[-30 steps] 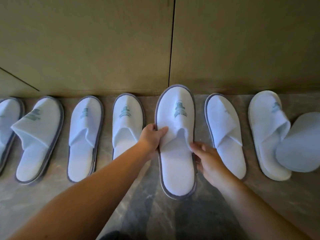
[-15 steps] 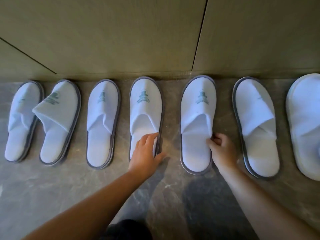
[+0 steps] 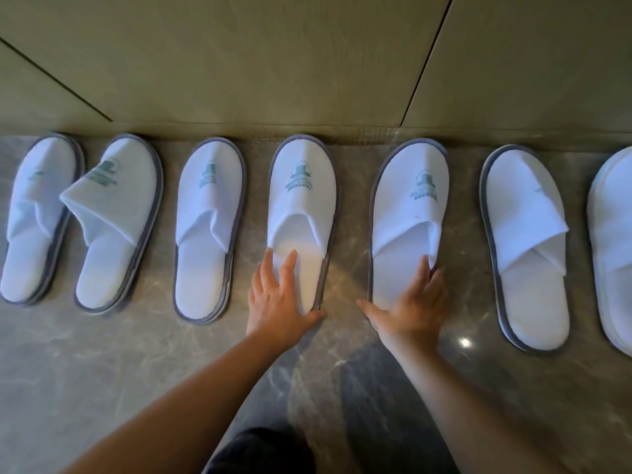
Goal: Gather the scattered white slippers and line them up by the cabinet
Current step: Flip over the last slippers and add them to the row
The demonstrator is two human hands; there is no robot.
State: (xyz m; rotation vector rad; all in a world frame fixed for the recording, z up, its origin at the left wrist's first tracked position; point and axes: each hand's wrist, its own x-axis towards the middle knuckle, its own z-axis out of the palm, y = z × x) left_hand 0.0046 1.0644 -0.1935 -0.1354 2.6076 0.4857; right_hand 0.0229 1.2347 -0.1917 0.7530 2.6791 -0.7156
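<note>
Head view: seven white slippers lie in a row on the marble floor [image 3: 102, 371], toes toward the cabinet [image 3: 273, 63]. From the left of the picture: first slipper [image 3: 32, 217], second slipper [image 3: 116, 227], third slipper [image 3: 207, 230], fourth slipper [image 3: 302, 200], fifth slipper [image 3: 405, 213], sixth slipper [image 3: 523, 248], and a seventh slipper [image 3: 612, 248] cut off by the right edge.

Left hand [image 3: 277, 299]: released, fingers straight and spread, lying flat on the heel end of the fourth slipper, thumb at the sole's right rim. Right hand [image 3: 413, 306]: also released, fingers extended flat on the heel end of the fifth slipper, fingertips reaching the edge of its upper, thumb spread out to the left over the floor. Neither hand grasps anything.

Judgement: the row is nearly complete; the current step appears to be final squaring of the two middle slippers.

Possible faults from here:
- The fifth slipper sits slightly tilted, toe leaning right. Uneven pressure from a flat palm may turn it further instead of straightening it.
- The second slipper lies angled, its upper overlapping the first slipper. A nudge along the row may worsen this contact.
- The soles look thin and light. A push on smooth marble may slide one too far, against the cabinet base.
- The uppers are soft and partly folded. Fingertips catching an edge may crumple it.
</note>
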